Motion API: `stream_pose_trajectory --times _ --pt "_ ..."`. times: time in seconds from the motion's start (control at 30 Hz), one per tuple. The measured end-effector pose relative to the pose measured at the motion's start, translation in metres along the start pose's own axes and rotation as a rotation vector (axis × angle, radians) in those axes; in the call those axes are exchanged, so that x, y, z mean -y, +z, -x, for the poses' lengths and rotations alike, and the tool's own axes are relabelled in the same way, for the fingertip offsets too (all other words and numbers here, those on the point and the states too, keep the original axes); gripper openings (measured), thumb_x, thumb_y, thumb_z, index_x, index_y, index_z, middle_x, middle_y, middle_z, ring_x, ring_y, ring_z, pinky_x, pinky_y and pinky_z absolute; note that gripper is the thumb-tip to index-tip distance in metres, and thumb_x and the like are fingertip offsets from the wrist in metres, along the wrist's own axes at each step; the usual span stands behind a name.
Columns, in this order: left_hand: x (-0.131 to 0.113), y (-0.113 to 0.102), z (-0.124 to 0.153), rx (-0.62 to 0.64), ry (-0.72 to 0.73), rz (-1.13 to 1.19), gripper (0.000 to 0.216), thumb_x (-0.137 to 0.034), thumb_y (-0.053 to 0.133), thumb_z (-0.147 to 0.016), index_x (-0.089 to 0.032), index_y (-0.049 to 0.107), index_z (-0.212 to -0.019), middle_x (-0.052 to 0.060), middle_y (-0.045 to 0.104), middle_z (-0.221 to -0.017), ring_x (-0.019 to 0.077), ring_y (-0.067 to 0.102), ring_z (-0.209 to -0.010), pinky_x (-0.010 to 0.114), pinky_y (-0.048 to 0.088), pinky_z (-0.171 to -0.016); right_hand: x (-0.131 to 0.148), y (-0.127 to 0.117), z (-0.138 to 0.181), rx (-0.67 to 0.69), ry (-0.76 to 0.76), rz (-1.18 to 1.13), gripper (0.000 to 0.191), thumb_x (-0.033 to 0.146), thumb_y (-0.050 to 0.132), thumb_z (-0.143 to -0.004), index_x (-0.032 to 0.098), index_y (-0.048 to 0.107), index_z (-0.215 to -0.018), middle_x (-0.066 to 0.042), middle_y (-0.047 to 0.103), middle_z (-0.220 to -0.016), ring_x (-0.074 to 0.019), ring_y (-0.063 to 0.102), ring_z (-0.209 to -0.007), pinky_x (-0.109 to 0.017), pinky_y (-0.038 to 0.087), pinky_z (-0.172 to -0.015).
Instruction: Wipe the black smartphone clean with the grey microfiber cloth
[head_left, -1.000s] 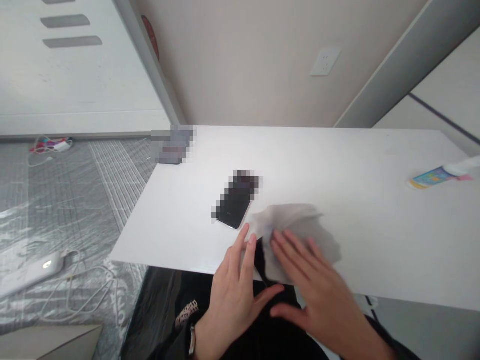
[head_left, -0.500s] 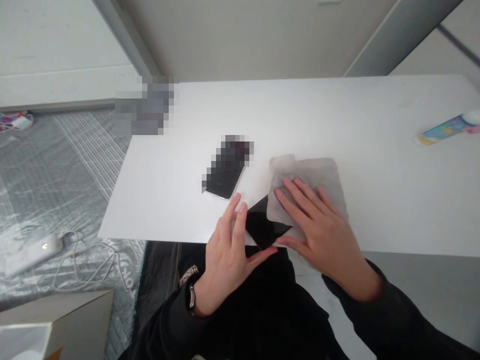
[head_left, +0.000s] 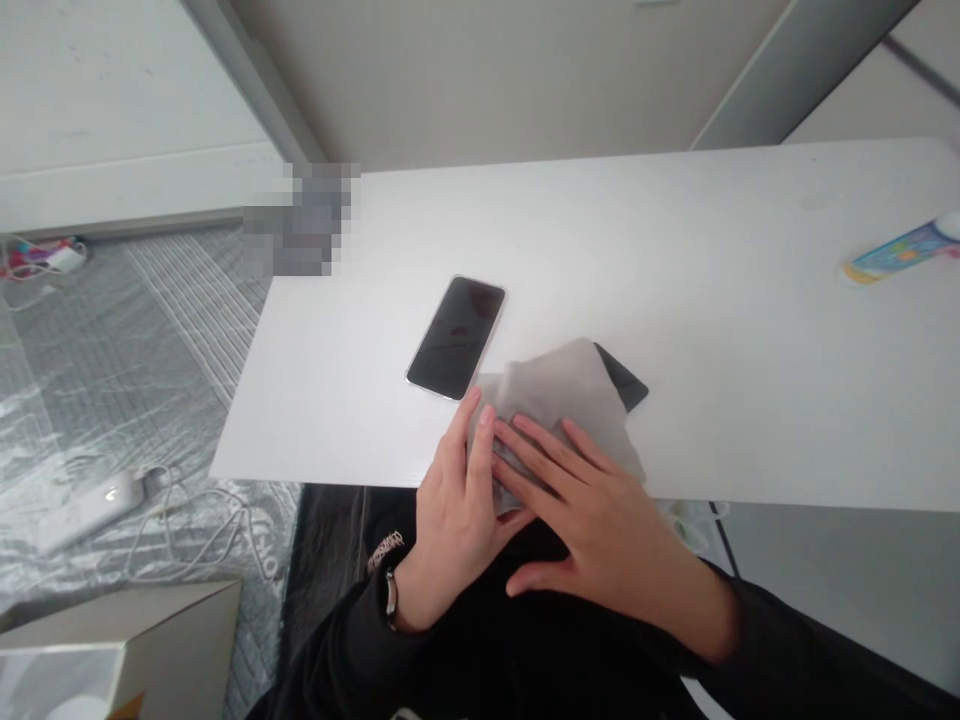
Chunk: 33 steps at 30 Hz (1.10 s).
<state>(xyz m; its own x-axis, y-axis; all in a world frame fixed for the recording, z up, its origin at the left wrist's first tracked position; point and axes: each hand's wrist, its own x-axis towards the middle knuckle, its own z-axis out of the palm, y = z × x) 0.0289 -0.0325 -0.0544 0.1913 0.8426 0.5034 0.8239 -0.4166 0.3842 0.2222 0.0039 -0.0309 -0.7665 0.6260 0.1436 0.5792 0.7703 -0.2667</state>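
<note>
A grey cloth [head_left: 559, 405] lies over a flat black slab [head_left: 622, 378] near the front edge of the white table [head_left: 675, 280]; only the slab's far right corner shows. My right hand [head_left: 592, 510] lies flat on the cloth with fingers stretched out, pressing it. My left hand [head_left: 454, 505] rests at the table edge beside it, fingers extended along the cloth's left side and touching it. A black phone [head_left: 456, 336] with a pale rim lies face up just left of the cloth.
A colourful tube [head_left: 896, 252] lies at the table's far right. A blurred-out object [head_left: 304, 220] sits at the table's back left corner. On the grey floor covering to the left are a white power strip [head_left: 86, 508] with cables and a cardboard box [head_left: 112, 655].
My right hand slid the cloth left and toward me over the black slab. The slab's near left corner is now covered and its far right corner shows. The left hand barely moved.
</note>
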Motion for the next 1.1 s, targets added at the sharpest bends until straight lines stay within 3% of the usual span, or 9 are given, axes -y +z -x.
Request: stream_pose_trajectory --times 0.17,0.33,0.47,0.53,0.63,0.73,0.8,0.97,1.1 --pt "0.0 0.001 0.0 -0.016 0.009 -0.011 0.104 -0.06 0.069 -0.089 -0.009 0.016 -0.162 0.031 0.05 -0.151 0.0331 0.064 -0.129 0.039 0.061 -0.093 -0.003 -0.002 -0.001 -0.096 0.197 0.104 0.085 0.075 0.029 -0.099 0.013 0.042 -0.156 -0.018 0.039 -0.163 -0.0366 0.036 -0.151 -0.06 0.03 -0.12" --pt "0.001 0.001 0.002 -0.005 -0.002 -0.001 0.099 -0.055 0.067 -0.092 -0.011 0.014 -0.163 0.029 0.048 -0.153 0.0352 0.055 -0.138 0.043 0.059 -0.099 0.005 0.0 -0.005 0.006 0.006 0.024 0.094 0.082 0.03 -0.094 0.011 0.044 -0.155 -0.015 0.042 -0.162 -0.0333 0.037 -0.151 -0.057 0.031 -0.121" --pt "0.0 0.001 0.002 -0.018 -0.014 -0.004 0.104 -0.06 0.069 -0.089 -0.011 0.015 -0.163 0.031 0.047 -0.152 0.0318 0.067 -0.122 0.038 0.062 -0.088 0.002 0.001 -0.007 -0.086 0.196 0.08 0.086 0.075 0.034 -0.098 0.012 0.042 -0.156 -0.018 0.038 -0.164 -0.0379 0.035 -0.151 -0.063 0.032 -0.118" --pt "-0.001 0.0 0.002 -0.016 -0.023 -0.005 0.1 -0.06 0.067 -0.09 -0.01 0.019 -0.161 0.031 0.049 -0.15 0.0327 0.066 -0.124 0.039 0.062 -0.09 0.002 0.002 -0.006 -0.073 0.159 0.056 0.094 0.08 0.039 -0.094 0.01 0.041 -0.157 -0.019 0.038 -0.163 -0.0398 0.034 -0.152 -0.064 0.031 -0.119" --pt "-0.003 -0.001 0.001 -0.008 -0.056 -0.012 0.095 -0.058 0.068 -0.091 -0.011 0.023 -0.16 0.028 0.053 -0.146 0.0338 0.063 -0.128 0.042 0.06 -0.095 -0.002 0.002 0.004 -0.016 0.011 0.001 0.093 0.079 0.038 -0.094 0.013 0.035 -0.16 -0.016 0.043 -0.162 -0.0344 0.035 -0.152 -0.059 0.031 -0.121" --pt "-0.003 -0.001 0.001 -0.018 -0.058 -0.015 0.1 -0.058 0.073 -0.087 -0.013 0.023 -0.16 0.027 0.053 -0.147 0.0322 0.066 -0.123 0.041 0.061 -0.095 -0.012 -0.001 0.016 -0.068 0.095 0.065 0.078 0.068 0.032 -0.103 0.017 0.03 -0.162 -0.014 0.041 -0.163 -0.0329 0.036 -0.152 -0.058 0.03 -0.121" --pt "-0.003 -0.001 0.001 -0.023 -0.042 -0.011 0.102 -0.059 0.074 -0.085 -0.012 0.024 -0.16 0.028 0.053 -0.147 0.0309 0.068 -0.12 0.04 0.061 -0.095 -0.014 -0.003 0.022 -0.112 0.17 0.115 0.081 0.07 0.033 -0.102 0.016 0.03 -0.162 -0.016 0.038 -0.164 -0.0364 0.035 -0.152 -0.062 0.028 -0.121" --pt "-0.001 -0.001 0.001 -0.019 -0.013 0.01 0.094 -0.06 0.065 -0.091 -0.009 0.025 -0.159 0.03 0.052 -0.147 0.0345 0.059 -0.134 0.043 0.058 -0.101 -0.006 -0.004 0.029 0.004 -0.062 0.031 0.089 0.078 0.034 -0.097 0.016 0.032 -0.161 -0.011 0.043 -0.162 -0.0313 0.037 -0.152 -0.054 0.028 -0.123" --pt "0.0 0.0 0.0 -0.042 -0.017 -0.005 0.103 -0.061 0.072 -0.084 -0.011 0.025 -0.16 0.028 0.055 -0.145 0.0309 0.067 -0.124 0.039 0.06 -0.098 -0.015 -0.006 0.03 -0.081 0.115 0.119 0.08 0.068 0.033 -0.103 0.018 0.024 -0.164 -0.014 0.041 -0.162 -0.0361 0.038 -0.15 -0.062 0.025 -0.122"
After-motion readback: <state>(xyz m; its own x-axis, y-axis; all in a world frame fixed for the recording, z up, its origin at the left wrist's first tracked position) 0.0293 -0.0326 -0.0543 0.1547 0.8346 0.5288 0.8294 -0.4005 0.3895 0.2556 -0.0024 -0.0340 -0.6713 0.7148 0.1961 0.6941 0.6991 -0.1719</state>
